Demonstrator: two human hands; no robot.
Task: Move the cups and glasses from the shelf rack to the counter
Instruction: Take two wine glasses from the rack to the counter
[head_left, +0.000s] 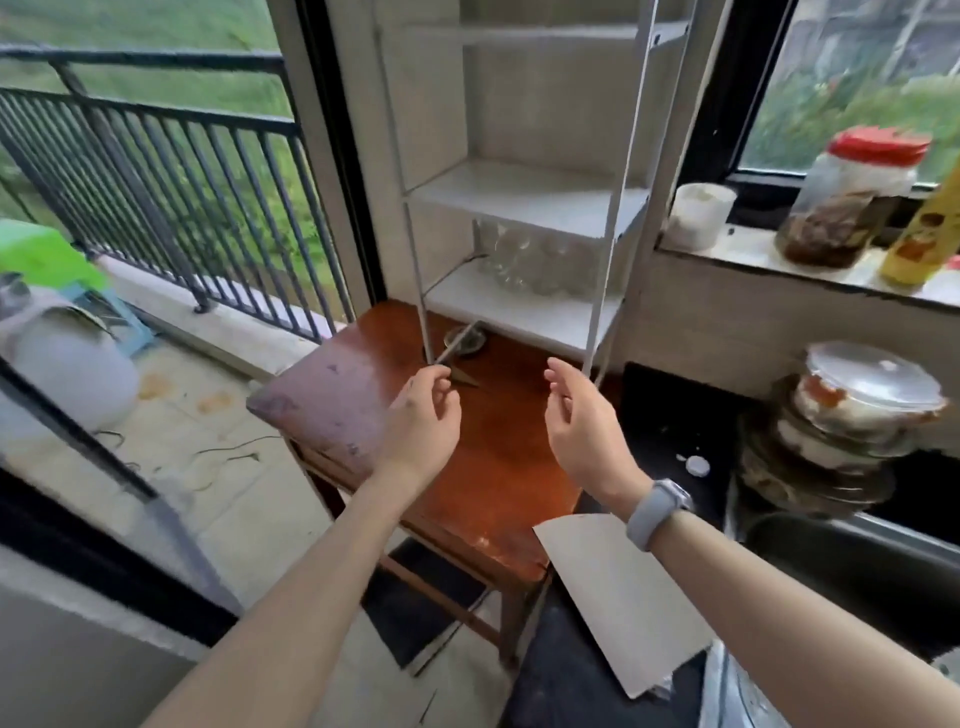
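A white metal shelf rack (524, 195) stands on a reddish wooden table (498, 457). Several clear glasses (524, 260) sit together on its lowest shelf; the shelves above look bare. My left hand (423, 415) hovers over the table in front of the rack's left leg, fingers loosely curled and holding nothing. My right hand (582, 415), with a grey watch on its wrist, is raised beside the rack's right front leg, fingers apart and empty. Both hands are below the glasses and apart from them. The dark counter (670, 415) lies to the right of the table.
A stack of lidded bowls (852, 431) stands on the counter at the right, a dark sink (857, 566) in front of it. On the window sill are a white cup (701, 215), a red-lidded jar (852, 202) and a yellow bottle (924, 234). A balcony railing (156, 156) runs at left.
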